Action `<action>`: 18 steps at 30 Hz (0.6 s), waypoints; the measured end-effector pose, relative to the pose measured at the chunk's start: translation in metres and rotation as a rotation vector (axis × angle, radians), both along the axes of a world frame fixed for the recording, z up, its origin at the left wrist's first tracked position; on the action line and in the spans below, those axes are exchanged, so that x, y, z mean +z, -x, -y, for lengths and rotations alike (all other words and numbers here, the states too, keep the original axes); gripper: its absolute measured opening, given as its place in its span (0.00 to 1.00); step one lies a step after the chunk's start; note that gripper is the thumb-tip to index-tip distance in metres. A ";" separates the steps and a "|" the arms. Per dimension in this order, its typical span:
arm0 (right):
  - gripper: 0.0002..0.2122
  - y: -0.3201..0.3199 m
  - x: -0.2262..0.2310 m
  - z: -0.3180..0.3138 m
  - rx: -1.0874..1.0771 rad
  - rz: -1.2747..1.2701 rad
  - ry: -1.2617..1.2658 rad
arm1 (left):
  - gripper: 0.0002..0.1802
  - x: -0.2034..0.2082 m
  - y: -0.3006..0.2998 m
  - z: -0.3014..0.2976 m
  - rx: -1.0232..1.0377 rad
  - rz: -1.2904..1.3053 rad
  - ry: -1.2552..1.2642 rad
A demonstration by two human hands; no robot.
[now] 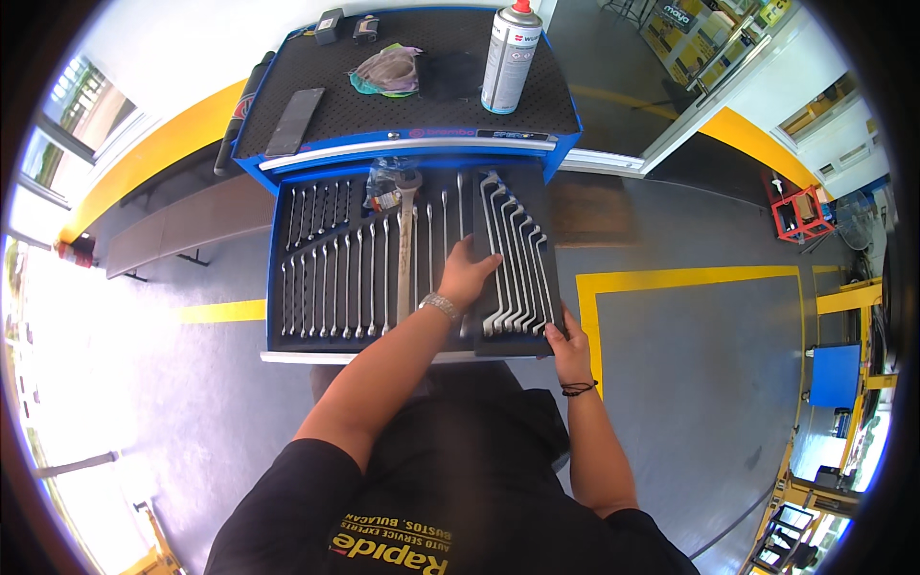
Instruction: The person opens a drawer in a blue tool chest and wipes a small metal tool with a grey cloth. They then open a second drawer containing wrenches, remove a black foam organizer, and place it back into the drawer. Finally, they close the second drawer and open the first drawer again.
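black tray of offset wrenches (517,259) at right end of open blue drawer (278,287) | left hand (467,273) flat on tray's left edge, fingers spread | right hand (567,343) pinching tray's near right corner | straight wrenches (335,278) in rows to left | spray can (510,57), rag (386,72) on cart's tabletop (402,115)
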State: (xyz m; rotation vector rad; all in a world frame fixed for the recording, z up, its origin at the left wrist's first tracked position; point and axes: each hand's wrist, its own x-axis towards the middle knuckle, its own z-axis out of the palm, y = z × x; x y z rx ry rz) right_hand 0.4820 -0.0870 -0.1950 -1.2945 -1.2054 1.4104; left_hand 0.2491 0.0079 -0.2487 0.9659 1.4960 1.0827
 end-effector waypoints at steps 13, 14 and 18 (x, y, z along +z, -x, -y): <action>0.21 0.007 -0.002 0.019 -0.244 -0.182 -0.007 | 0.37 0.015 0.003 0.019 -0.027 0.385 0.047; 0.21 0.003 -0.005 0.016 -0.265 -0.183 -0.068 | 0.37 0.016 0.003 0.018 -0.073 0.375 0.055; 0.32 -0.022 0.002 0.003 -0.027 0.457 -0.245 | 0.38 0.032 0.004 0.003 -0.239 0.059 0.150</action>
